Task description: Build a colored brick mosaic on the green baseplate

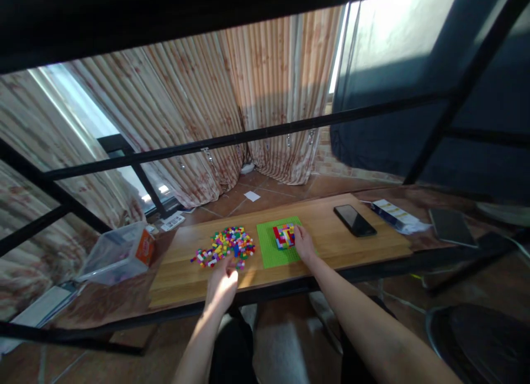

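Note:
A small multicoloured structure of toy building bricks [285, 237] stands on a green baseplate [269, 257]. My right hand [304, 245] grips the structure's right side, with the fingers closed against it and covering part of it. Left of the baseplate, a loose pile of mixed-colour toy bricks [223, 246] is spread over the wooden board [182, 284]. At the near edge of that pile is my left hand [222, 276], its fingers bent and drawn together. Whatever is between those fingertips is too small to make out.
A black phone [355, 220] lies on the board's right part, with a printed box [395, 214] beyond it. At the left stands a clear plastic bin [118, 254] with an orange label. A black metal bar [265, 132] crosses in front of the curtains.

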A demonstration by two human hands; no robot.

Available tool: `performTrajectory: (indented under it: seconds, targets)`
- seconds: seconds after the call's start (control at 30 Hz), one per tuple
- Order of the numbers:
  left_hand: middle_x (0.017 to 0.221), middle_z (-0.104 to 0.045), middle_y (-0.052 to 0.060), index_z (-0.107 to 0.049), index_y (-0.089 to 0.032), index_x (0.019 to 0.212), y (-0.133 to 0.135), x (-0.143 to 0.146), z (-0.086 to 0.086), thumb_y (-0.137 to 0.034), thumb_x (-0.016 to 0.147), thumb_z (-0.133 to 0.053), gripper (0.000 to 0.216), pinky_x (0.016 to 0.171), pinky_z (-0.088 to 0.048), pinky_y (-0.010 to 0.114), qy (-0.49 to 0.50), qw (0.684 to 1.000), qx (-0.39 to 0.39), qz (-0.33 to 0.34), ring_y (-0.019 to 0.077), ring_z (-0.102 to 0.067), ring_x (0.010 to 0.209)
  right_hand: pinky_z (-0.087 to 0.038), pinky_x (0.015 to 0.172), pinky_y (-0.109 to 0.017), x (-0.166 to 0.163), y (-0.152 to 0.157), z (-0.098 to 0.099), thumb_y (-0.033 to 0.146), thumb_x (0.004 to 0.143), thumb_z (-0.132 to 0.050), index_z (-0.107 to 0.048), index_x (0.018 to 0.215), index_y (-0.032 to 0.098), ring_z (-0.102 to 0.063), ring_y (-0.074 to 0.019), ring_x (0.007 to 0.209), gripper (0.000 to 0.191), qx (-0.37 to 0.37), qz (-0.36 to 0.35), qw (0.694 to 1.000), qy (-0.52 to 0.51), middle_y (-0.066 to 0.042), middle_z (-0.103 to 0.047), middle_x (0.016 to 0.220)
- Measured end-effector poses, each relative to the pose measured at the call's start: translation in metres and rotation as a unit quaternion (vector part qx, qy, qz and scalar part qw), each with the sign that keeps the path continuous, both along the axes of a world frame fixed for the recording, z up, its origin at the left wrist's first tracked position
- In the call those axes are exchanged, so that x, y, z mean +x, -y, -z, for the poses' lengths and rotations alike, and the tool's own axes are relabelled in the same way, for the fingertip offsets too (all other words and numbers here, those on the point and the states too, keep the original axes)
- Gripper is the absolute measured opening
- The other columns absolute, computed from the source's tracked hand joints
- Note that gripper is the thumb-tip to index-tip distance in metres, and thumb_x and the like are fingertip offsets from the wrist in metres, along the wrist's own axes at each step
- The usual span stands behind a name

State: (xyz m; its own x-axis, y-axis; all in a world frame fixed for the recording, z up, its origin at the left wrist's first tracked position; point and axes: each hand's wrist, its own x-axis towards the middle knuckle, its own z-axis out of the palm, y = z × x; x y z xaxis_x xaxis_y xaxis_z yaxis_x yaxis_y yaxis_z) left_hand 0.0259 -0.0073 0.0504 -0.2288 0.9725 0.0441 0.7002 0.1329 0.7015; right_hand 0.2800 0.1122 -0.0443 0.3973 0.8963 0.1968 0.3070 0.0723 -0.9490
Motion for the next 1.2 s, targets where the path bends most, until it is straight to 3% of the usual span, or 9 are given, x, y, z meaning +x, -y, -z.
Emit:
performTrajectory:
  seconds: [0.13, 0.27, 0.37, 0.57, 0.73, 0.83, 0.93, 1.07, 1.2]
  targets:
    - [0.102, -0.072, 0.011, -0.062, -0.011, 0.118, 0.048, -0.047, 0.028, -0.016, 0.083, -0.05, 0.037, 0.087, -0.053, 0.029, 0.049, 0.994, -0.046, -0.082, 0.0186, -0.07, 0.09, -0.048, 0.094, -0.043, 0.001, 0.003, 0.0, 0.05, 0.088, -0.038, -0.068, 0.11, 0.012, -0.064, -0.0276, 0.101, 0.053, -0.005, -0.014, 1.0, 0.001, -0.017, -0.071, 0.107]
    - [0.104, -0.072, 0.011, -0.059, -0.011, 0.119, 0.087, -0.066, 0.03, -0.019, 0.083, -0.051, 0.037, 0.081, -0.056, 0.027, 0.108, 0.98, -0.07, -0.151, 0.0176, -0.071, 0.082, -0.049, 0.093, -0.042, 0.003, 0.008, 0.003, 0.05, 0.088, -0.038, -0.067, 0.112, 0.012, -0.065, -0.0272, 0.102, 0.054, -0.01, -0.025, 1.0, 0.013, -0.016, -0.071, 0.108]
    - [0.107, -0.071, 0.013, -0.059, -0.011, 0.12, 0.108, -0.061, 0.029, -0.025, 0.082, -0.054, 0.041, 0.088, -0.055, 0.032, 0.116, 0.976, -0.064, -0.175, 0.021, -0.07, 0.091, -0.049, 0.091, -0.042, 0.006, 0.013, 0.004, 0.049, 0.088, -0.038, -0.067, 0.113, 0.013, -0.065, -0.0278, 0.102, 0.053, -0.011, -0.035, 0.999, 0.031, -0.016, -0.071, 0.109]
    - [0.135, -0.059, 0.012, -0.059, -0.017, 0.126, 0.135, -0.026, 0.054, -0.04, 0.084, -0.054, 0.048, 0.113, -0.039, 0.047, -0.078, 0.993, 0.079, -0.038, 0.0284, -0.051, 0.13, -0.052, 0.078, -0.038, 0.013, 0.019, -0.001, 0.047, 0.089, -0.036, -0.067, 0.107, 0.014, -0.067, -0.025, 0.085, 0.049, -0.012, -0.07, 0.994, 0.088, -0.012, -0.073, 0.093]
    - [0.141, -0.052, 0.013, -0.055, -0.016, 0.133, 0.143, -0.001, 0.076, -0.034, 0.089, -0.049, 0.048, 0.113, -0.037, 0.05, -0.178, 0.982, 0.067, 0.006, 0.03, -0.045, 0.134, -0.047, 0.085, -0.045, 0.008, 0.033, -0.019, 0.035, 0.088, -0.044, -0.066, 0.106, 0.015, -0.063, -0.0289, 0.092, 0.035, 0.006, -0.066, 0.979, 0.195, -0.015, -0.069, 0.096]
    - [0.142, -0.051, 0.012, -0.052, -0.017, 0.136, 0.142, 0.006, 0.077, -0.034, 0.09, -0.049, 0.049, 0.113, -0.036, 0.049, -0.19, 0.98, 0.055, 0.018, 0.029, -0.043, 0.135, -0.039, 0.096, -0.046, -0.017, 0.043, -0.03, 0.028, 0.089, -0.047, -0.067, 0.108, 0.019, -0.056, -0.0302, 0.107, 0.029, 0.045, -0.094, 0.959, 0.265, -0.016, -0.065, 0.109]
    - [0.143, -0.05, 0.012, -0.052, -0.018, 0.137, 0.141, 0.014, 0.073, -0.033, 0.089, -0.05, 0.05, 0.113, -0.036, 0.048, -0.186, 0.981, 0.041, 0.026, 0.029, -0.042, 0.136, -0.042, 0.093, -0.04, -0.058, 0.047, -0.033, 0.023, 0.088, -0.052, -0.07, 0.103, 0.021, -0.057, -0.0265, 0.101, 0.024, 0.071, -0.172, 0.931, 0.314, -0.011, -0.066, 0.103]
    - [0.146, -0.048, 0.011, -0.054, -0.021, 0.136, 0.139, 0.024, 0.07, -0.032, 0.085, -0.053, 0.052, 0.114, -0.034, 0.051, -0.168, 0.985, 0.013, 0.036, 0.0303, -0.043, 0.135, -0.043, 0.088, -0.037, -0.105, 0.041, -0.023, 0.019, 0.088, -0.054, -0.072, 0.1, 0.019, -0.057, -0.0249, 0.095, 0.021, 0.084, -0.225, 0.905, 0.352, -0.011, -0.067, 0.097]
    - [0.146, -0.048, 0.01, -0.056, -0.022, 0.136, 0.135, 0.029, 0.07, -0.032, 0.084, -0.054, 0.053, 0.114, -0.035, 0.049, -0.15, 0.987, -0.02, 0.051, 0.0302, -0.043, 0.135, -0.043, 0.09, -0.038, -0.126, 0.03, -0.012, 0.019, 0.09, -0.053, -0.071, 0.105, 0.018, -0.055, -0.0253, 0.098, 0.023, 0.094, -0.238, 0.892, 0.372, -0.013, -0.065, 0.102]
